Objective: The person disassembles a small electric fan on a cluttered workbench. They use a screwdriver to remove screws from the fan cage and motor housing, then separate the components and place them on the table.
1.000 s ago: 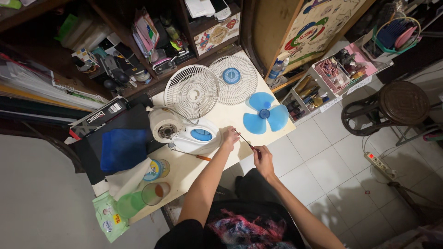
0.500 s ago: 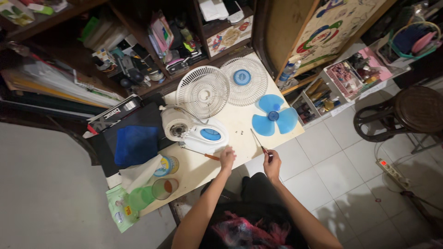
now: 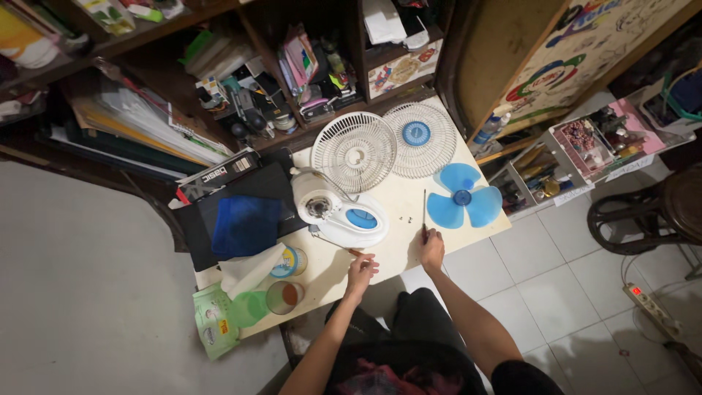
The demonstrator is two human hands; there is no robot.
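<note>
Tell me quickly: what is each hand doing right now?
Left hand: closed on a thin orange-handled tool lying toward the fan body.
Right hand: closed on a screwdriver, its shaft pointing up the table.

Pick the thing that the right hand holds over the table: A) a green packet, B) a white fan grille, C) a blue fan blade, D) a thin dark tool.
D: the right hand grips the lower end of a thin dark tool, which points away over the table, with the blue fan blade apart to its right.
</note>
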